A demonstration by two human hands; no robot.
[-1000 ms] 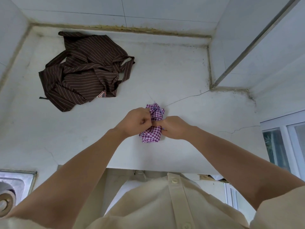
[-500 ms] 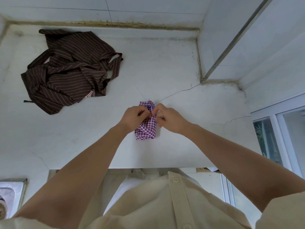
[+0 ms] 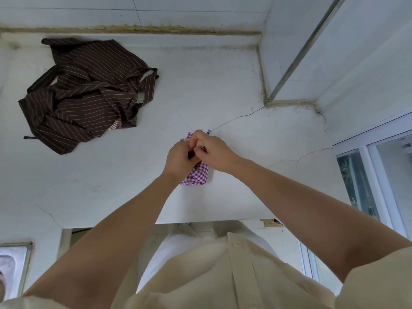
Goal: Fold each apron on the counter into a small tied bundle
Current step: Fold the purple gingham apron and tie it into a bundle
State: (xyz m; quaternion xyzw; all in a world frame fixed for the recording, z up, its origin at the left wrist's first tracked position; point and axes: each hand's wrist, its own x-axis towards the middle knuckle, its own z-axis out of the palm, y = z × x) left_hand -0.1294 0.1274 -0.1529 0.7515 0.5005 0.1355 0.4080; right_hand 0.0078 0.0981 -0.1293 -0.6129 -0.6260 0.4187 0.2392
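A purple-and-white checked apron (image 3: 197, 175), folded into a small bundle, lies near the middle of the white counter (image 3: 111, 186). My left hand (image 3: 180, 159) and my right hand (image 3: 211, 150) meet right over its far end, fingers curled and pinching its fabric or tie. They hide most of the bundle's top; only the near end and a strip at the far end show. A brown striped apron (image 3: 87, 94) lies crumpled and unfolded at the back left of the counter.
A tiled wall runs along the back. A white wall corner (image 3: 289, 63) juts in at the back right. A window frame (image 3: 379, 175) stands at the right, and a metal sink corner (image 3: 13, 264) shows at the lower left. A crack crosses the counter.
My hands have closed together over the far end of the checked bundle, my right hand now crossing above the left. More of the bundle is hidden. The brown apron has not moved.
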